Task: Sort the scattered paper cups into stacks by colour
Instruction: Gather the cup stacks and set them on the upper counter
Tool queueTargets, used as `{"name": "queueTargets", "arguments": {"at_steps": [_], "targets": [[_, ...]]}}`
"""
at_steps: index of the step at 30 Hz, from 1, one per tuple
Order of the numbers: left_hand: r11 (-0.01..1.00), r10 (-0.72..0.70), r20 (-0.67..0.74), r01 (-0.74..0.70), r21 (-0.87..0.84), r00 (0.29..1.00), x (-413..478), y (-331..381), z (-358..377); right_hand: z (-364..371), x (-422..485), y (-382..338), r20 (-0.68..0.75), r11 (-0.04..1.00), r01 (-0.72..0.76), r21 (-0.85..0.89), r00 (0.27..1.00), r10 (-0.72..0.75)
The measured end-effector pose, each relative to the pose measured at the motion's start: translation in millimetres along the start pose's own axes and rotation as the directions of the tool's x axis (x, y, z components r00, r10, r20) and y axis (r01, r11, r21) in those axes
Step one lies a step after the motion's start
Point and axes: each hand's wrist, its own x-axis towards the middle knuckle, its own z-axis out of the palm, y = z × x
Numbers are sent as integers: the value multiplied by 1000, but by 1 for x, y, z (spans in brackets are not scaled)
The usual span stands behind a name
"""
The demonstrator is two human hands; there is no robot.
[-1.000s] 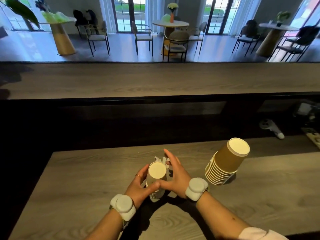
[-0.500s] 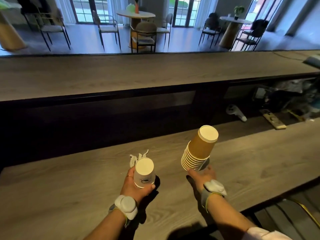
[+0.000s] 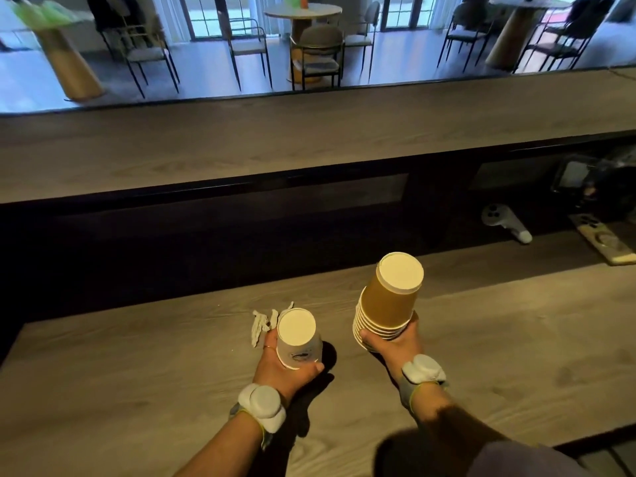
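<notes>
Counter (image 3: 516, 356): wood-grain, grey-brown, matt, smooth. Brown cup stack (image 3: 387, 304): matt kraft-look paper, pale rolled rims, off-white paper bases. White cup stack (image 3: 298, 340): matt paper, small dark print on the side. Crumpled wrapper (image 3: 261, 323): white, creased, paper or thin plastic, can't tell. Wristbands (image 3: 263, 406): smooth matt pale grey plastic pods.

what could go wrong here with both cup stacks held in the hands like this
The tall stack of upside-down tan paper cups leans while the right hand grips only its lowest rims, so the upper cups could tip or slide off. The left hand holds the white paper cup stack right beside the crumpled white paper scrap on the wooden counter; setting it down there might leave it resting unevenly.
</notes>
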Motion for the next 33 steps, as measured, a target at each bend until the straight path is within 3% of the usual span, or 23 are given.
{"name": "queueTargets", "arguments": {"at_steps": [6,8,10,12,14,15,17,20,26,33], "targets": [[998,-45,-117,39,-53,992,4,4,14,20,-2,-1,162,985,161,-59,976,-149],[988,-148,-178,137,-74,973,3,0,18,19,-3,-1,194,980,195,-48,964,-183],[914,-401,-187,404,-23,897,-1,-5,22,16,-2,-2,216,979,200,-46,959,-186],[769,-635,-68,638,28,769,-11,-10,31,12,-1,-1,243,983,177,-48,957,-161],[646,-742,134,754,-119,657,-18,-8,45,9,0,2,269,987,149,-58,955,-128],[602,-748,191,771,-208,636,-19,-6,53,7,0,3,285,988,141,-62,951,-118],[536,-734,243,760,-367,634,-15,4,70,4,-2,5,316,987,144,-64,942,-117],[499,-739,208,728,-470,641,-3,20,87,-3,-4,7,340,987,150,-52,932,-123],[542,-708,225,719,-435,669,-5,56,101,-26,2,-7,323,990,138,28,936,-140],[635,-560,219,584,-506,799,1,144,100,-55,16,-86,325,960,256,111,904,-279]]}}
